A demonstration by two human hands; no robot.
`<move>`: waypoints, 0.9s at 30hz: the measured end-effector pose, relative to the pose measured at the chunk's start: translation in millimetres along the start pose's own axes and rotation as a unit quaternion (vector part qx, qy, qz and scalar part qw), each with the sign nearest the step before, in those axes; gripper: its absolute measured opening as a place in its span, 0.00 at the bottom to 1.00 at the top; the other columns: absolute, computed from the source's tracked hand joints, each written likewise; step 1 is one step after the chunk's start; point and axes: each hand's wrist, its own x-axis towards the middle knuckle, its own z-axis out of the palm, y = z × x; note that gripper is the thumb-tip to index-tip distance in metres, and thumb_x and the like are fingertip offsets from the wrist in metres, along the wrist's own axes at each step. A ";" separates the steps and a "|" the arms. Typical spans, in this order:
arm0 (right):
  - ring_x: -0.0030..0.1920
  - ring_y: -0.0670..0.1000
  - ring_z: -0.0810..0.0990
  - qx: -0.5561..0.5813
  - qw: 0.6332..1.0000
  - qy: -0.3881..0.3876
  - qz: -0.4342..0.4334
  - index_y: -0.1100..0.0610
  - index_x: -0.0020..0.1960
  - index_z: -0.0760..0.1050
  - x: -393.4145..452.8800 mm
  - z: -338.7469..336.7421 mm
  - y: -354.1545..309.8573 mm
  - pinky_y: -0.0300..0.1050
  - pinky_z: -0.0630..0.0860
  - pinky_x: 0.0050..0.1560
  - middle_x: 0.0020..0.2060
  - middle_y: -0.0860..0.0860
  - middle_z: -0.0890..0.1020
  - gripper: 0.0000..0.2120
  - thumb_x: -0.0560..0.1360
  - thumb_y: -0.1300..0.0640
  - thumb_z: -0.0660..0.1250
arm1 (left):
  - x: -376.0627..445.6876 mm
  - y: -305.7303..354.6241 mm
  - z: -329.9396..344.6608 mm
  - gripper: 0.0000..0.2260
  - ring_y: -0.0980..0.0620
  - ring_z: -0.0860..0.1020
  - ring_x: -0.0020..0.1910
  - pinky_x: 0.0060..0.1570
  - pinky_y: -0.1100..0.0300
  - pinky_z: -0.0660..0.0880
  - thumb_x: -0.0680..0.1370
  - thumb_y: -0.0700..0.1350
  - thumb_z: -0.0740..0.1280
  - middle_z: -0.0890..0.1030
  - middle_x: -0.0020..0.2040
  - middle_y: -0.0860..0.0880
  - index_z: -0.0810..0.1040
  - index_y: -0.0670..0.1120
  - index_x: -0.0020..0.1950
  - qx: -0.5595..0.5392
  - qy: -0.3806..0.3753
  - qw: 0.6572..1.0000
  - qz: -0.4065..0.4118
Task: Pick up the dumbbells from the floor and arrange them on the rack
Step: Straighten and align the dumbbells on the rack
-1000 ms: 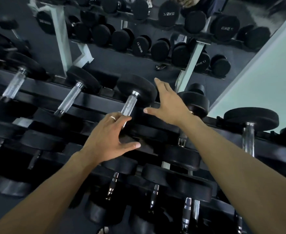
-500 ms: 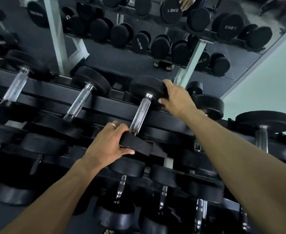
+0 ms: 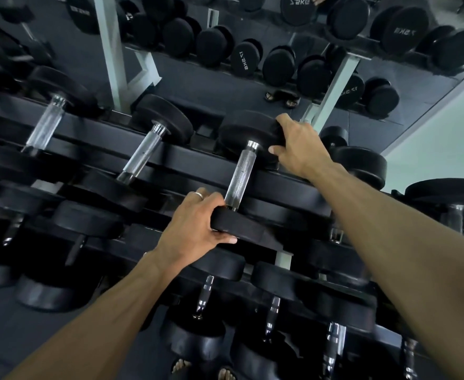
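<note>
Mirror wall (image 3: 225,86) behind the rack (image 3: 203,163) reflects rows of round black dumbbell heads, some with reversed "KG" print; the exact weights are too small to read. Left third of the view is motion-blurred and the bottom edge cuts off the lowest tier.

On the rack's top tier, three knurled chrome handles are clear; a fourth dumbbell's head shows right of them. The third dumbbell (image 3: 240,175) lies across the two rails, far head toward the mirror, near head toward the camera. Heads are matte black rubber discs.

Left hand (image 3: 195,229) grips the near head, fingers curled over the top edge, thumb under; a ring (image 3: 198,195) sits on one finger. Right hand (image 3: 298,148) wraps the far head's right edge, thumb on its front face. Both hands are closed firmly on it.

Below the rack, toes (image 3: 181,366) show at the frame edge. Lower tiers hold about four more chrome handles, partly hidden by forearms.
</note>
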 end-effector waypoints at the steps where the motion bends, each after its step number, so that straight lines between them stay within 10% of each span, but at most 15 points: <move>1: 0.49 0.60 0.76 0.000 1.000 -0.001 0.000 0.58 0.62 0.67 -0.3 0.1 0.9 0.51 0.73 0.46 0.48 0.57 0.78 0.20 0.75 0.57 0.71 | -0.4 1.0 1.0 0.26 0.54 0.70 0.45 0.48 0.61 0.69 0.59 0.55 0.81 0.68 0.43 0.55 0.74 0.48 0.50 -0.003 0.000 1.000 -0.001; 18: 0.52 0.60 0.76 -0.015 1.000 -0.007 -0.013 0.58 0.66 0.67 -0.8 -4.2 -6.2 0.54 0.74 0.52 0.50 0.57 0.79 0.22 0.76 0.56 0.71 | -3.8 -2.2 10.1 0.25 0.53 0.72 0.47 0.49 0.60 0.72 0.60 0.54 0.81 0.71 0.46 0.53 0.72 0.50 0.49 -0.032 0.027 0.999 -0.017; 27: 0.70 0.59 0.67 0.009 0.997 0.028 -0.065 0.57 0.76 0.59 -11.6 -9.6 -45.1 0.52 0.68 0.66 0.71 0.56 0.67 0.34 0.76 0.48 0.69 | -8.1 -10.5 -18.3 0.41 0.57 0.65 0.65 0.61 0.56 0.71 0.61 0.60 0.78 0.67 0.64 0.55 0.66 0.55 0.69 0.022 -0.047 0.999 -0.011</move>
